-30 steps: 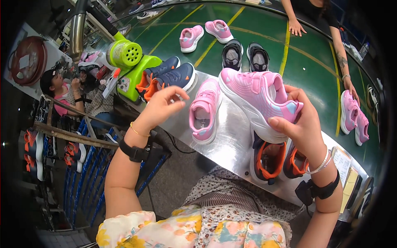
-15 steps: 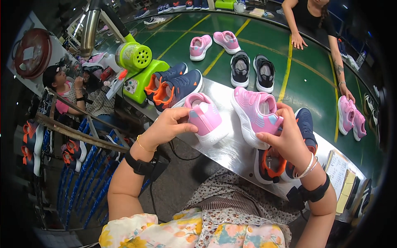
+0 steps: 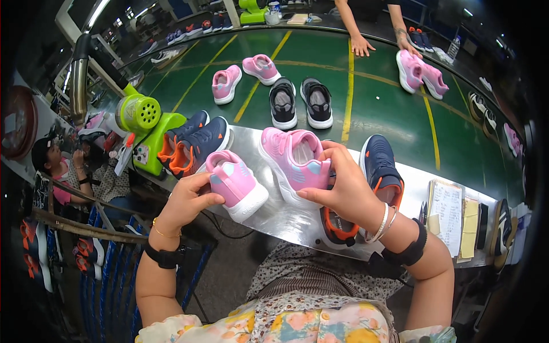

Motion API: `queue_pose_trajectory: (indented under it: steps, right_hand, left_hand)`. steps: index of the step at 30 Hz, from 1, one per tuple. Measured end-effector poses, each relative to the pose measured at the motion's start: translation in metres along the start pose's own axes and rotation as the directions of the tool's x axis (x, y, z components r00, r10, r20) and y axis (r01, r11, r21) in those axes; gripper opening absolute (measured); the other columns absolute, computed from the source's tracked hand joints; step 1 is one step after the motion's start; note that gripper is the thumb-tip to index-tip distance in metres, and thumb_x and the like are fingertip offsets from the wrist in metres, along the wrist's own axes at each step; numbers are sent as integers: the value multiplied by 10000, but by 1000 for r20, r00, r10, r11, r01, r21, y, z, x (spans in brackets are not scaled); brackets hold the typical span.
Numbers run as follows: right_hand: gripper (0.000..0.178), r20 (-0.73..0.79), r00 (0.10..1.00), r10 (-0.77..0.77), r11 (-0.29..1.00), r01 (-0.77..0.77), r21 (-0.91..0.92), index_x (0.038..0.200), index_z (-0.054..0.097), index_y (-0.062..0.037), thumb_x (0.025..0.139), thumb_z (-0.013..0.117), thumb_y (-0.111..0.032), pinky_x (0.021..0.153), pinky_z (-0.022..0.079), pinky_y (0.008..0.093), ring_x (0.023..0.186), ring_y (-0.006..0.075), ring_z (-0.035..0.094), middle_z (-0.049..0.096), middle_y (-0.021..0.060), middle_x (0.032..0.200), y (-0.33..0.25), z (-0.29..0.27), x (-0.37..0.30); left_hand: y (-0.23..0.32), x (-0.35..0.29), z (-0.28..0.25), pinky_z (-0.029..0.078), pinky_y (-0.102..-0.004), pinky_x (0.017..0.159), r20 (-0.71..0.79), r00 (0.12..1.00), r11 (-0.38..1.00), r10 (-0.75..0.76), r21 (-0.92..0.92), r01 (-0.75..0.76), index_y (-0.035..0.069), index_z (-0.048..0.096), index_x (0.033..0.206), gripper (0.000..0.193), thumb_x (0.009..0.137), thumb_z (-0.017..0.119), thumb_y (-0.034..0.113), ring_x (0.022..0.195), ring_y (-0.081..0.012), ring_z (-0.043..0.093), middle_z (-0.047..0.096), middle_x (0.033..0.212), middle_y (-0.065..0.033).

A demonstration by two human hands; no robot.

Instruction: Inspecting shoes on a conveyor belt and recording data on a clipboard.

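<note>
My left hand (image 3: 191, 200) pinches the heel of a pink sneaker (image 3: 233, 186) between thumb and fingers; its white sole tilts toward me. A second pink sneaker (image 3: 289, 163), toe pointing away, is gripped at the heel by my right hand (image 3: 343, 180). Both sneakers are close together over a shiny metal tabletop (image 3: 286, 224). Beside and partly behind my right hand stands a navy sneaker with orange lining (image 3: 378, 166). Its partner (image 3: 338, 228) lies under that hand, largely covered.
Left of me, navy sneakers (image 3: 197, 143) stand by a lime-green machine (image 3: 143, 120). Beyond, the green belt (image 3: 320, 51) carries black sneakers (image 3: 283, 102) and pink sneakers (image 3: 227, 84). A co-worker's hand (image 3: 407, 46) holds another pink pair. A notebook (image 3: 445, 211) lies at right.
The view has swung right, so most things sit farther left. Both my hands keep hold of the pink sneakers. The co-worker has drawn the other pink pair farther back across the belt.
</note>
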State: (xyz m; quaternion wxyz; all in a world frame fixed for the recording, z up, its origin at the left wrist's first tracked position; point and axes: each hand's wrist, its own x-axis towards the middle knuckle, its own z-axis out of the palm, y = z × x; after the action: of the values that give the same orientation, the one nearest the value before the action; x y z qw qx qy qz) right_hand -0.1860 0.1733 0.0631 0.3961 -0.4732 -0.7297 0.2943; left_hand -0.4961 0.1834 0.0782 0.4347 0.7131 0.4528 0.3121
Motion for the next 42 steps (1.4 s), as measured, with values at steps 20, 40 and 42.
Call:
queue_pose_trajectory:
  steps: [20, 40, 42]
  right_hand:
    - [540, -134, 991, 4, 996, -15, -83, 987, 426, -30, 654, 815, -203, 921, 435, 376, 1144, 329, 463, 393, 193, 1242, 16, -28, 9]
    - [486, -697, 713, 75, 969, -218, -118, 924, 434, -83, 608, 804, -93, 904, 415, 357, 1166, 307, 452, 408, 179, 1315, 180, -184, 20]
    - [472, -711, 702, 47, 951, -250, -184, 899, 438, -78, 602, 804, -91, 918, 407, 372, 1188, 335, 439, 404, 193, 1316, 189, -185, 24]
  left_hand:
    - [13, 55, 28, 479, -344, 806, 124, 862, 713, 492, 511, -481, 42, 577, 1056, 419, 687, 754, 132, 919, -277, 573, 578, 1029, -99]
    - [22, 320, 172, 406, -349, 903, 421, 430, 72, 799, 642, -763, 48, 575, 1011, 324, 704, 619, 141, 1028, -225, 502, 540, 1074, -59]
    - [20, 337, 186, 426, -349, 883, 425, 412, 70, 806, 623, -779, 40, 570, 1003, 336, 690, 657, 123, 983, -238, 525, 541, 1060, -72]
